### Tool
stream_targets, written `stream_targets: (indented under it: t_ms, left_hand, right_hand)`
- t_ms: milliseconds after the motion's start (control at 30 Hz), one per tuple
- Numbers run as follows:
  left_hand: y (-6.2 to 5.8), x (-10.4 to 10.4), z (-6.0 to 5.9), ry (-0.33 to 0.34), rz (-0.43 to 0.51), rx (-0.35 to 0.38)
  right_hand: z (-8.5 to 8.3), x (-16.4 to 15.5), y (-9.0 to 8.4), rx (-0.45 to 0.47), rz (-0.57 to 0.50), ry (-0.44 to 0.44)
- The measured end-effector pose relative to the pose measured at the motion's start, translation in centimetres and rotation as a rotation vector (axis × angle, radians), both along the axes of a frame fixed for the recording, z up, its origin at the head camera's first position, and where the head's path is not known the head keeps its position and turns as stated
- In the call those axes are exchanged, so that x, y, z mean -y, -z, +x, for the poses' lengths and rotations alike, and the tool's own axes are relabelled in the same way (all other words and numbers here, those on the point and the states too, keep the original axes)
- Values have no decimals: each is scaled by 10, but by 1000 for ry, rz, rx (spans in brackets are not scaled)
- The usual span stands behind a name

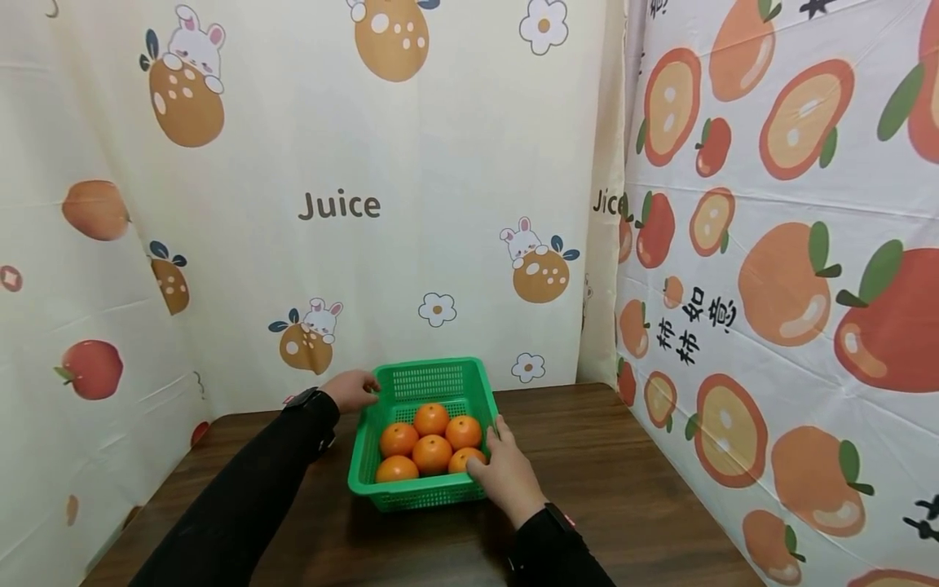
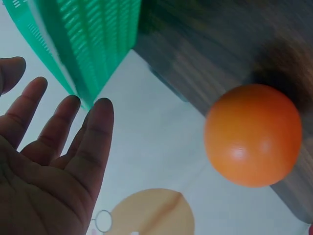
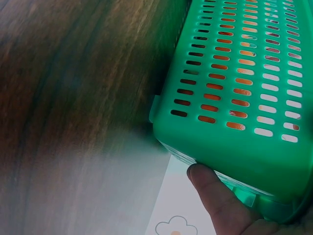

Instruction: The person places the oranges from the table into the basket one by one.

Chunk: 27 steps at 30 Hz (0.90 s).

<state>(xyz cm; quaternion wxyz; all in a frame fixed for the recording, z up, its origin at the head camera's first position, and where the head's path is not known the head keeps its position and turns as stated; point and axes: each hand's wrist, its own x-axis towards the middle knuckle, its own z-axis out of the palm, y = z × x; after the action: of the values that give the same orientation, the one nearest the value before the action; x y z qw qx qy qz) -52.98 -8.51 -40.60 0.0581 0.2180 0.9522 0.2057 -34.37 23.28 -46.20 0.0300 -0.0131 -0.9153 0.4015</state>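
Observation:
A green slatted plastic basket (image 1: pixel 421 492) stands on the dark wooden table, with several oranges (image 1: pixel 431 454) inside. At its far left corner is my left hand (image 1: pixel 354 390), fingertips right by the rim. Seen from the left wrist, this left hand (image 2: pixel 58 161) has spread, loosely straight fingers and an empty palm. Against the basket's right side lies my right hand (image 1: pixel 512 473), thumb at the rim near an orange and fingers along the outside. In the right wrist view, an extended finger (image 3: pixel 210 193) touches the basket's outer wall (image 3: pixel 215 142) near a corner.
One loose orange (image 2: pixel 253 137) sits on the table outside the basket, to its left, mostly hidden behind my left arm in the head view. Fruit-printed cloths (image 1: pixel 455 204) hang along the table's back, left and right sides. The brown tabletop (image 1: pixel 587 456) extends to the right.

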Motion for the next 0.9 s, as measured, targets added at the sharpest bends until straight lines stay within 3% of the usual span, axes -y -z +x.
stream_targets:
  t_ms: [233,667,900]
  left_hand:
    - [4,11,1,-78,-10,51]
    - [17,40,14,-87,-42,11]
    - [25,52,18,-101,-62,25]
  right_hand:
    - [-2,-1,0,3,-7,-1]
    - [0,1,3,2,7,1]
    - [-1,1,4,-13,10,3]
